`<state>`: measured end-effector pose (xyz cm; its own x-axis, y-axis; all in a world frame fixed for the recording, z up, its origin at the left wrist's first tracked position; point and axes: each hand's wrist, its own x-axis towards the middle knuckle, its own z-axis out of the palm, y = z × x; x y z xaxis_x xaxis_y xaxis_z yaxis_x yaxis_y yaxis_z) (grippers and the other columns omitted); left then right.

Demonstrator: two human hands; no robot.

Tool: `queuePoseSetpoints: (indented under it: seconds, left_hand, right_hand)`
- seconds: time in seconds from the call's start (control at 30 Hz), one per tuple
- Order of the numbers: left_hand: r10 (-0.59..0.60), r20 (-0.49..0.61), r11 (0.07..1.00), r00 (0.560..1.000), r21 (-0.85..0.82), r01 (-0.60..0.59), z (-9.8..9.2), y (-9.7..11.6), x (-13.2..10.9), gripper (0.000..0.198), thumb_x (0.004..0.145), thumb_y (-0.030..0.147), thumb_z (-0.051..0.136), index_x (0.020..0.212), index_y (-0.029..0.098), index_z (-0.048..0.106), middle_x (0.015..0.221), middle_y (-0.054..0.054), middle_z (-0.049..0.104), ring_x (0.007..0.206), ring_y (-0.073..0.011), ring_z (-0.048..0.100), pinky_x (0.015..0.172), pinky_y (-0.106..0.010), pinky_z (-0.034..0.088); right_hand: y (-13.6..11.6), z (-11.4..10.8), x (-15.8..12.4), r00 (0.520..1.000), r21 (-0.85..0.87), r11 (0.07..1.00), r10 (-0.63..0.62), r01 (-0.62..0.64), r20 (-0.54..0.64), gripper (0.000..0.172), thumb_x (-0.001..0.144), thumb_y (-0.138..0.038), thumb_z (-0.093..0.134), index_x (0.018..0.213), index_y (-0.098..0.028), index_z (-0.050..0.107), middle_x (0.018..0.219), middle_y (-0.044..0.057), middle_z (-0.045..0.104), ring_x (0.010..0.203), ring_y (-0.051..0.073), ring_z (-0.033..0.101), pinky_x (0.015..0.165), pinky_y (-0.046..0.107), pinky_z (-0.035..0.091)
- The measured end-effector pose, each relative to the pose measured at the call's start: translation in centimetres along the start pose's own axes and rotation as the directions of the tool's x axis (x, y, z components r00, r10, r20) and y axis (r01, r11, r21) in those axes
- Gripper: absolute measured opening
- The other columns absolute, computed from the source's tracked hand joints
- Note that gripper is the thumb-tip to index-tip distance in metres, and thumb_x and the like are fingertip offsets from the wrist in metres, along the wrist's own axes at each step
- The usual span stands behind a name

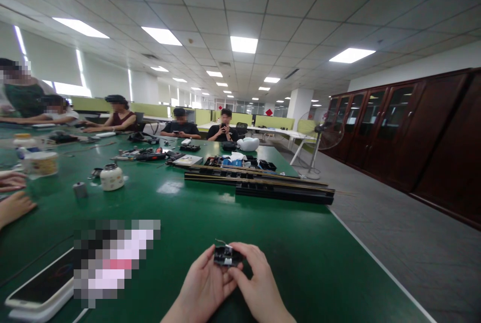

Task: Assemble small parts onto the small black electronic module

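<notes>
Holding a small black part point(227, 257) over the near side of a green table point(180, 222): head view, the only one. The left hand point(206, 279) is facing palm up, its thumb pressing the part's left end, its fingers curling underneath. The right hand point(259, 275) is pinching the right end, thumb near the lower corner, forefinger along the top. Both grips are clamping the part, which is sitting between the two hands. A thin wire point(221, 240) is sticking out at its upper edge; pale patches are showing on its face, too small to make out.

On handling, by judgement: the left hand is serving best as a cradle, taking the weight, while the right is steadying with fingertips alone. Pressure should be staying light and even at the ends, since a hard pinch could be making the part slip or twist. Both thumbs should be leaving the wire free; a careless squeeze could be bending it. Working low over the table would be limiting any drop.

Around the hands: a phone point(41, 280) is lying to the left. A jar point(111, 177) and a grey cylinder point(79, 190) are standing beyond it. A co-worker's hand point(17, 207) is resting at the left edge, well apart. Black rails point(285, 193) are lying farther off, to the right.
</notes>
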<state>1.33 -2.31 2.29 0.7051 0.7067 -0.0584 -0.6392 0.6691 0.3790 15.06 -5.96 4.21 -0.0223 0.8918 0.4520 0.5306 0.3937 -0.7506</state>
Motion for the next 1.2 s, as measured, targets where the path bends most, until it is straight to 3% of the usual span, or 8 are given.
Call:
queuePoseSetpoints:
  seconds: [0.13,0.27,0.47,0.67,1.2]
  left_hand:
    - [0.005,0.041,1.000,0.999,-0.018,-0.004,-0.1,0.1,-0.1,0.035,0.088,0.033,0.038,0.091,0.013,0.066,0.088,-0.010,0.072,0.079,-0.0183,0.066,0.078,-0.029,0.042]
    - [0.017,0.037,0.999,0.999,-0.040,-0.016,0.0,0.3,-0.2,0.033,0.085,0.032,0.041,0.100,0.014,0.064,0.093,-0.010,0.071,0.082,-0.0192,0.066,0.081,-0.031,0.041]
    - [0.016,0.052,0.999,0.999,-0.051,-0.013,0.0,0.5,-0.3,0.034,0.085,0.032,0.042,0.091,0.010,0.067,0.086,-0.011,0.072,0.084,-0.0203,0.065,0.082,-0.030,0.041]
    - [0.008,0.082,0.997,0.997,-0.072,-0.002,0.0,0.5,-0.3,0.034,0.085,0.031,0.043,0.103,0.011,0.064,0.092,-0.010,0.072,0.086,-0.0195,0.064,0.085,-0.031,0.040]
    - [0.098,0.117,0.994,0.988,0.029,-0.102,-0.3,0.2,-0.2,0.026,0.085,0.036,0.048,0.108,0.037,0.060,0.104,-0.003,0.068,0.092,-0.0190,0.063,0.086,-0.033,0.038]
  right_hand:
    - [0.3,0.0,0.1,1.000,0.008,1.000,-0.027,0.027,-0.003,0.049,0.065,-0.001,0.055,0.105,-0.029,0.059,0.109,0.001,0.061,0.105,0.019,0.053,0.095,0.037,0.039]
    - [0.8,0.2,0.1,0.997,-0.004,0.999,-0.051,0.051,-0.058,0.043,0.066,-0.004,0.057,0.102,-0.027,0.060,0.106,0.003,0.062,0.104,0.020,0.054,0.093,0.038,0.042]
    - [0.8,0.2,0.1,0.989,-0.032,0.992,-0.125,0.123,-0.081,0.041,0.069,-0.006,0.058,0.103,-0.029,0.060,0.105,0.002,0.064,0.102,0.020,0.056,0.091,0.037,0.045]
    - [1.1,0.3,0.0,0.985,-0.063,0.988,-0.144,0.138,-0.096,0.038,0.072,-0.009,0.058,0.105,-0.028,0.058,0.107,0.003,0.063,0.103,0.019,0.056,0.091,0.037,0.046]
    - [1.5,0.6,-0.1,0.974,-0.123,0.983,-0.157,0.138,-0.162,0.036,0.071,-0.010,0.060,0.102,-0.027,0.059,0.104,0.002,0.064,0.099,0.019,0.058,0.088,0.035,0.048]
